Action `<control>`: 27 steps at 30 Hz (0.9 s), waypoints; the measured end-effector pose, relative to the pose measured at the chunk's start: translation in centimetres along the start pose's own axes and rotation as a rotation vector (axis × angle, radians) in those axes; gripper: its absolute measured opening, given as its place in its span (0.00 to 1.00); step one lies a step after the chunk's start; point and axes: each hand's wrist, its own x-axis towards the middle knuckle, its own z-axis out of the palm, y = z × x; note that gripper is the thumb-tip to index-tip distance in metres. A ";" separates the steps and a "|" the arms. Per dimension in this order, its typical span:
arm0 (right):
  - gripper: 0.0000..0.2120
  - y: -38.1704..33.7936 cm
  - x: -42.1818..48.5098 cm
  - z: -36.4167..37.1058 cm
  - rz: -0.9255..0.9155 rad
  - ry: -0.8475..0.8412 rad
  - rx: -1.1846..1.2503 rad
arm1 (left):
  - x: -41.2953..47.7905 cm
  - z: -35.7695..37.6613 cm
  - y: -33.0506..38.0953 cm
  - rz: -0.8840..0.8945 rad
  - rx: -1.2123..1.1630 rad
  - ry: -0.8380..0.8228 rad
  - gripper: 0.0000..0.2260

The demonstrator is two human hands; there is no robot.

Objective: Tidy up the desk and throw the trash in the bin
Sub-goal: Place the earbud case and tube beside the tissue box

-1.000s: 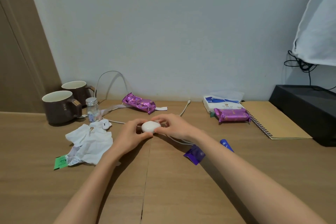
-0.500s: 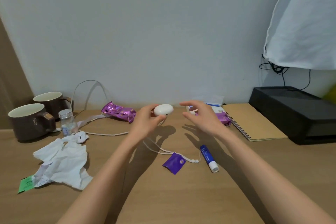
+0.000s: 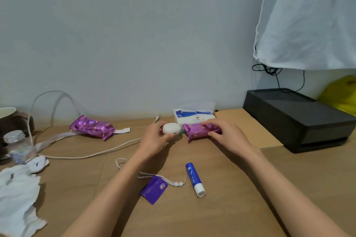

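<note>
While the left hand (image 3: 154,138) curls around a smooth white oval plastic case (image 3: 170,130) near the back of the wooden desk (image 3: 240,188), the right hand (image 3: 229,136) grips a purple foil snack packet (image 3: 200,131) lying just beside it. Likely sorting; next, lift the packet and decide whether to bin or keep it.
</note>
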 end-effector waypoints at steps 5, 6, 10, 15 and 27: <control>0.16 0.4 0.3 0.6 -0.038 0.052 -0.059 | 0.2 0.9 -0.8 0.006 0.062 -0.056 0.20; 0.16 0.5 0.3 0.7 -0.039 0.053 -0.051 | 0.3 0.9 -0.9 0.001 0.071 -0.064 0.21; 0.17 0.7 0.3 0.9 -0.034 0.053 -0.004 | 0.3 0.8 -1.1 0.020 0.126 -0.082 0.21; 0.23 0.6 0.1 1.0 -0.050 -0.002 -0.109 | -0.1 0.9 -0.7 0.004 0.123 -0.090 0.23; 0.20 0.9 -0.4 0.0 -0.037 0.006 -0.099 | -0.3 1.4 0.7 0.080 0.308 -0.171 0.22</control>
